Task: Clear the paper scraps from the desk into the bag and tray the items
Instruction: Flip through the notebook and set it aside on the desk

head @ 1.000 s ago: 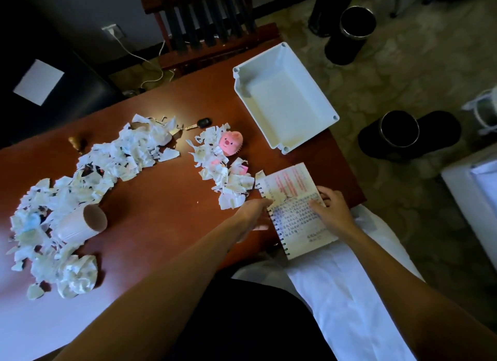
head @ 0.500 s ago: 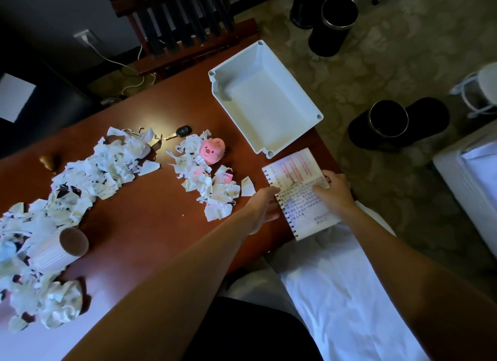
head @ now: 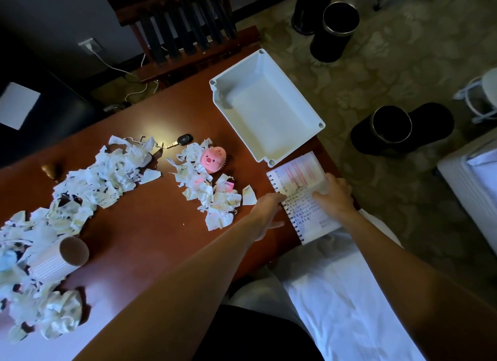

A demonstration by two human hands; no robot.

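It looks like a hotel-style bedroom: a reddish wooden desk (head: 150,234), a slatted wooden chair (head: 183,29), patterned carpet (head: 403,64), black waste bins (head: 336,32) and white bedding (head: 476,172) at the right edge.

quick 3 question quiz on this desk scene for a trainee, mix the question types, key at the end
1. True or false: the car key lies inside the white tray.
2. Fill in: the pink pig-faced brush lies at the edge of a pile of ___.
3. Which item do the left hand and right hand both touch? A car key, B spiral notebook, C pink pig-faced brush.
Key: 1 false, it lies on the desk beside the paper scraps. 2 paper scraps. 3 B.
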